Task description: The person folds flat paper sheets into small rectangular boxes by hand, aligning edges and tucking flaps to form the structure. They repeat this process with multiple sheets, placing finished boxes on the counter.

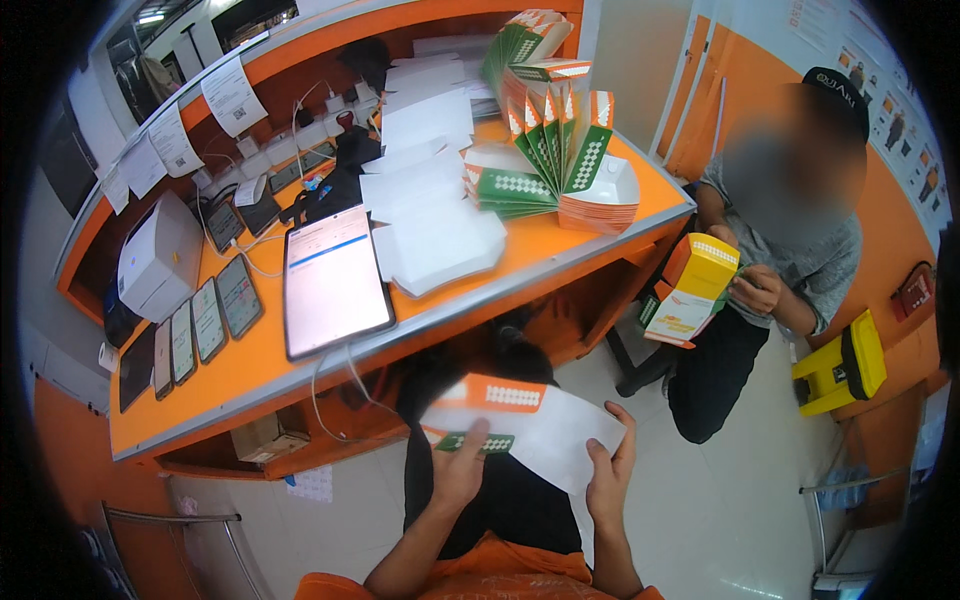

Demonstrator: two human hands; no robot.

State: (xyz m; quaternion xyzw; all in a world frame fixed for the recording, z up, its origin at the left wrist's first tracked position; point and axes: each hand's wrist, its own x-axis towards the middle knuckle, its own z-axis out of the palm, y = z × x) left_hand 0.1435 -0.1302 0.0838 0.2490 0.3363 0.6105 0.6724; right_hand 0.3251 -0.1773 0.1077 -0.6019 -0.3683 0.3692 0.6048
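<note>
Above my lap I hold a partly folded cardboard food carton, white inside, with orange and green printed flaps on its left part. My left hand grips its left end, the thumb lying over the green flap. At the right end my right hand pinches the white edge between thumb and fingers. On the desk ahead, nested open cartons stand beside a fanned-out row of green and orange cartons. White flat carton blanks lie piled to their left.
A large tablet and several phones lie on the orange desk, near a white box-shaped device. White cables hang over its edge. At right a seated co-worker holds a yellow and orange carton; a yellow bin stands behind.
</note>
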